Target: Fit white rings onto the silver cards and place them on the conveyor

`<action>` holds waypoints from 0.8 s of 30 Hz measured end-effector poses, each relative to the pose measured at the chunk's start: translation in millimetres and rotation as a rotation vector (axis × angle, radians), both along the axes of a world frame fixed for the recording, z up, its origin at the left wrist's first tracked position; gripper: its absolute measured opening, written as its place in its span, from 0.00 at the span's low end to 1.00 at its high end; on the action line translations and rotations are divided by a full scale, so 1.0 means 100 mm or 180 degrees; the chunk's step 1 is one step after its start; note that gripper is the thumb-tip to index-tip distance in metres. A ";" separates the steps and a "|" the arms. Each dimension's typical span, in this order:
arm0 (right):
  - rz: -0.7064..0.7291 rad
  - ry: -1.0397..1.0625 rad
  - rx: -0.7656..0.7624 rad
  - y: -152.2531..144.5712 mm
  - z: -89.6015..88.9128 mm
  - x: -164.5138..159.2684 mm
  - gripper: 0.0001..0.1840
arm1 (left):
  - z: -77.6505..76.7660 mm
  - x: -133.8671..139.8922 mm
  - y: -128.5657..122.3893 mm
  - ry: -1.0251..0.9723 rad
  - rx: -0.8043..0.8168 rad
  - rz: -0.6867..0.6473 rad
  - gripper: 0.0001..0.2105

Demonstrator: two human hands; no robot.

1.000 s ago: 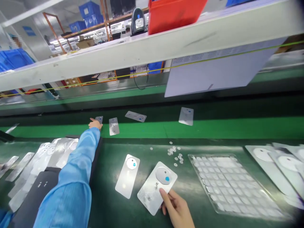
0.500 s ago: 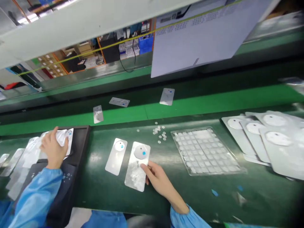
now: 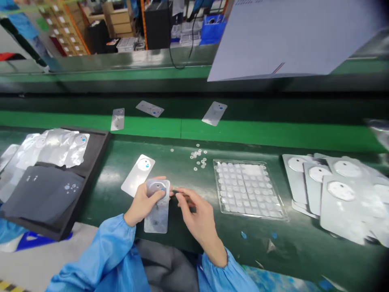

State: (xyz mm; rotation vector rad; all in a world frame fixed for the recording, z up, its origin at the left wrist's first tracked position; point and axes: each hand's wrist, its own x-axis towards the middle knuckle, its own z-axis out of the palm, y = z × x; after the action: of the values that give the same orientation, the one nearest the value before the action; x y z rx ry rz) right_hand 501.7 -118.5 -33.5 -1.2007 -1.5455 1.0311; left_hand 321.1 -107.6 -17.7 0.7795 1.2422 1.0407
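Observation:
My left hand (image 3: 142,204) is closed around a thin silver rectangular plate (image 3: 157,221), with the thumb lying on its face close to a blue spot and a round recess. The plate is held above the green table. Just right of it, my right hand (image 3: 199,217) has its fingers curled in a pinch near the left fingertips; what is between them, if anything, is too small to make out. Behind my left hand a similar flat plate (image 3: 135,176) with a white circle and blue spot lies on the table.
A black tray (image 3: 101,148) at left holds overlapping silver plates (image 3: 77,150) and a dark sheet (image 3: 42,194). Small white rings (image 3: 198,152) lie scattered mid-table. Right of them are a clear tray of white discs (image 3: 247,188) and stacked grey plates (image 3: 343,202). Three plates lie farther back.
My left hand has left the plates in the black tray and now holds the plate that my right hand held. The right hand has shifted to its edge. The camera view has tilted.

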 end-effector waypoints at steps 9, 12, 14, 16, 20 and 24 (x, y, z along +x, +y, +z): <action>0.0398 -0.0957 0.1272 -0.20 -0.07 0.06 0.19 | 0.05 0.24 -0.46 -0.0124 0.0164 0.0317 0.24; 0.0316 -0.1404 0.1470 -0.25 -0.06 0.06 0.16 | 0.05 0.20 -0.56 -0.0416 0.0159 0.0430 0.21; 0.0316 -0.1615 0.1628 -0.29 -0.05 0.03 0.16 | 0.04 0.15 -0.60 -0.0458 0.0165 0.0464 0.22; 0.0289 -0.1681 0.1701 -0.33 -0.04 -0.01 0.16 | 0.04 0.10 -0.60 -0.0383 0.0192 0.0372 0.22; 0.0095 -0.1720 0.1638 -0.39 -0.02 -0.14 0.14 | 0.03 -0.02 -0.57 -0.0092 0.0306 0.0053 0.20; -0.0070 -0.1716 0.1457 -0.39 0.01 -0.29 0.15 | -0.05 -0.14 -0.48 -0.0044 0.0293 -0.0237 0.20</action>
State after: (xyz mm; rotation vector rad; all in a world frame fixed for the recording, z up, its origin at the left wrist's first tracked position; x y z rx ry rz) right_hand 472.9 -158.0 -32.5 -1.2102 -2.0339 0.3030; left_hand 307.1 -155.9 -23.0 0.8814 1.1515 1.0465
